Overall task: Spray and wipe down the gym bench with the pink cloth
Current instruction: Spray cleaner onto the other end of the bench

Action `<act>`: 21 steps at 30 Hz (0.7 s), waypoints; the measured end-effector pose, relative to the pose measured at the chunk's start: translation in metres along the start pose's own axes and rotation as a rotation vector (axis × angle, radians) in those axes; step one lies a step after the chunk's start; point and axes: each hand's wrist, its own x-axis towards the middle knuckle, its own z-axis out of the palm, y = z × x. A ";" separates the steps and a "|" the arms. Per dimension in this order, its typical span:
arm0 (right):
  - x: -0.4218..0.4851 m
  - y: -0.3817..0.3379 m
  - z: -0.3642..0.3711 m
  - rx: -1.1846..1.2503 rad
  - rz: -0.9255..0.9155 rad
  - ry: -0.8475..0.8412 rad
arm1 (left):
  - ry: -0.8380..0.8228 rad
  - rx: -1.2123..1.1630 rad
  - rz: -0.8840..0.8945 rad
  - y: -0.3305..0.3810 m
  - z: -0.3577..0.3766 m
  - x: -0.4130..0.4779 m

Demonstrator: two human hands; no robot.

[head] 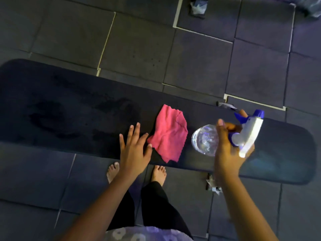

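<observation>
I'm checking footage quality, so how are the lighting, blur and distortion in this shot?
Head view: dim, bluish-purple light; wide-angle distortion bows the gym bench; the spray bottle in the right hand glints and looks slightly blurred; the pink cloth and left hand look fairly sharp; far corners are soft.

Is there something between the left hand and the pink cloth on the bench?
Nothing visible stands between them. The left hand, open, is right beside the pink cloth lying on the bench, thumb almost at its edge. The spray bottle, held in the right hand, is on the cloth's far side, not in the way.
</observation>
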 end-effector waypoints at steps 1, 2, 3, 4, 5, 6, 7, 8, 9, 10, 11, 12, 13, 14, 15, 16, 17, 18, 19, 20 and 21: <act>0.007 0.009 0.002 -0.001 -0.005 0.026 | 0.013 0.012 0.025 0.003 0.001 -0.001; 0.013 0.020 0.004 -0.005 -0.012 0.037 | 0.016 0.020 0.045 0.005 0.002 -0.002; 0.017 0.031 0.006 -0.011 -0.020 0.039 | 0.017 0.020 0.056 0.007 0.003 -0.002; 0.019 0.039 0.007 -0.023 -0.031 0.039 | 0.019 0.013 0.061 0.008 0.003 -0.001; 0.018 0.046 0.008 -0.042 -0.044 0.037 | 0.025 0.006 0.063 0.009 0.004 -0.001; 0.016 0.051 0.008 -0.064 -0.056 0.032 | 0.038 0.004 0.067 0.010 0.005 -0.001; 0.013 0.055 0.007 -0.086 -0.058 0.022 | 0.060 0.002 0.070 0.010 0.005 0.000; 0.010 0.057 0.006 -0.105 -0.044 0.016 | 0.083 -0.009 0.070 0.010 0.004 0.000; 0.008 0.057 0.004 -0.132 -0.022 0.020 | 0.102 -0.033 0.064 0.011 0.004 0.002; 0.006 0.056 0.003 -0.169 -0.007 0.037 | 0.114 -0.065 0.055 0.011 0.002 0.003; 0.004 0.055 0.002 -0.221 -0.011 0.050 | 0.120 -0.104 0.049 0.011 0.002 0.004; -0.001 0.055 0.000 -0.284 -0.051 0.061 | 0.117 -0.155 0.043 0.011 0.001 0.006; -0.008 0.056 -0.003 -0.350 -0.093 0.085 | 0.106 -0.230 0.028 0.010 0.000 0.007; -0.018 0.061 -0.006 -0.402 -0.099 0.111 | 0.086 -0.322 -0.008 0.010 -0.002 0.008; -0.032 0.067 -0.010 -0.440 -0.072 0.118 | 0.064 -0.420 -0.062 0.011 -0.004 0.009; -0.046 0.074 -0.014 -0.447 -0.027 0.074 | 0.047 -0.500 -0.134 0.011 -0.006 0.009; -0.061 0.080 -0.017 -0.422 0.014 -0.017 | 0.028 -0.584 -0.230 0.012 -0.007 0.010; -0.073 0.086 -0.020 -0.407 0.027 -0.138 | 0.006 -0.684 -0.347 0.013 -0.009 0.011; -0.084 0.089 -0.022 -0.416 -0.003 -0.270 | -0.006 -0.804 -0.462 0.013 -0.010 0.013; -0.093 0.090 -0.021 -0.463 -0.074 -0.399 | -0.008 -0.911 -0.556 0.011 -0.011 0.015; -0.100 0.091 -0.019 -0.531 -0.159 -0.515 | -0.008 -0.980 -0.615 0.008 -0.011 0.016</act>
